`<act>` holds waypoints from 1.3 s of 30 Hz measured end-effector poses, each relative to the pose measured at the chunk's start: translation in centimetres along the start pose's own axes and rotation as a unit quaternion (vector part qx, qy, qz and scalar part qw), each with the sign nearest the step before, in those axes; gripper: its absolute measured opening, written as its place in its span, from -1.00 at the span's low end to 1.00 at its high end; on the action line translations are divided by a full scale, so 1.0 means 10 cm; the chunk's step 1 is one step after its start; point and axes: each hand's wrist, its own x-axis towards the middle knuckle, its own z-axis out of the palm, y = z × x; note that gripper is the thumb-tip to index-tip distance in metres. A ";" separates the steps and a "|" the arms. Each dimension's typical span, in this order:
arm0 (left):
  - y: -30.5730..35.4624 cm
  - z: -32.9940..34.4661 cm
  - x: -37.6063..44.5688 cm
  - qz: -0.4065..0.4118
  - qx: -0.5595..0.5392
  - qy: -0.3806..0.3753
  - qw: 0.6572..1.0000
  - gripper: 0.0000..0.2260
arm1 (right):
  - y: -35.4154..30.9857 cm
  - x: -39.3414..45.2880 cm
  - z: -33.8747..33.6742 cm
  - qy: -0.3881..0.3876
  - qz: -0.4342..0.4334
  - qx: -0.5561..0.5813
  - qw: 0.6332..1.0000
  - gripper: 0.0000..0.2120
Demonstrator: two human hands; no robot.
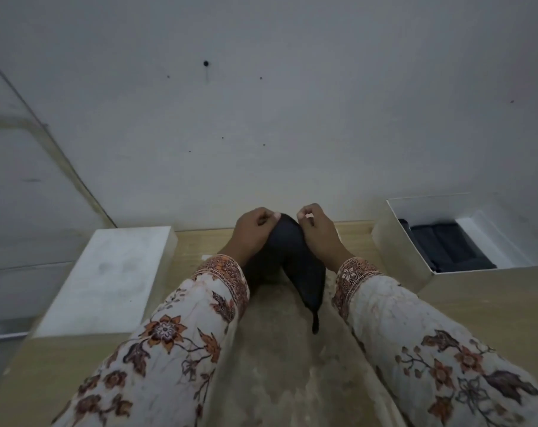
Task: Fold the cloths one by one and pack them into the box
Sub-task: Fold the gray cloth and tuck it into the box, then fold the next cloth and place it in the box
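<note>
A black cloth (295, 260) hangs between my two hands above the middle of the wooden table (292, 349). My left hand (252, 231) pinches its upper left edge and my right hand (315, 229) pinches its upper right edge, the two hands close together. The cloth's lower corner droops toward me and touches the table. At the right stands an open white box (397, 251) with dark folded cloths (446, 248) inside. Both forearms wear floral sleeves.
A closed white box or lid (107, 278) lies on the table at the left. A pale wall (261, 118) rises right behind the table's far edge. Bare tabletop lies between my arms and in front of me.
</note>
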 end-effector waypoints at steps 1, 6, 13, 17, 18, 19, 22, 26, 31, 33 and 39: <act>0.05 -0.07 0.02 0.013 0.011 0.021 1.000 -0.78 | -0.06 -0.02 -0.01 -0.003 0.013 0.033 0.999 -0.78; 0.26 -0.37 0.06 0.046 0.010 0.113 0.993 -0.71 | -0.04 -0.13 -0.20 -0.184 0.097 -0.011 0.978 -0.53; 0.13 -0.74 0.18 0.031 0.115 0.114 0.986 -0.71 | 0.03 0.03 -0.45 -0.184 0.128 -0.138 0.965 -0.79; 0.10 -0.84 0.31 0.007 0.142 0.143 0.980 -0.70 | -0.14 0.30 -0.48 -0.041 0.052 -0.237 0.969 -0.88; 0.13 -0.85 0.35 0.001 0.136 0.156 0.978 -0.70 | -0.20 0.35 -0.49 -0.001 0.040 -0.251 0.967 -0.89; 0.17 -0.85 0.38 -0.005 0.125 0.170 0.978 -0.69 | -0.26 0.40 -0.50 0.038 0.031 -0.259 0.965 -0.88; 0.29 -0.90 0.52 -0.002 0.067 0.213 0.975 -0.69 | -0.46 0.53 -0.51 0.138 0.013 -0.253 0.957 -0.84; 0.42 -0.96 0.64 0.030 -0.009 0.248 0.968 -0.70 | -0.65 0.61 -0.55 0.184 -0.054 -0.199 0.961 -0.88; 0.25 -0.79 0.49 0.040 -0.010 0.201 0.979 -0.78 | -0.46 0.44 -0.54 0.122 -0.072 -0.078 0.987 -0.88; 0.01 -0.67 0.34 0.012 0.036 0.145 0.989 -0.77 | -0.27 0.34 -0.51 0.087 -0.035 -0.083 0.992 -0.90; -0.71 -0.33 -0.32 -0.186 0.128 -0.127 0.966 -0.70 | 0.36 -0.10 -0.40 -0.194 0.148 -0.268 0.932 -0.87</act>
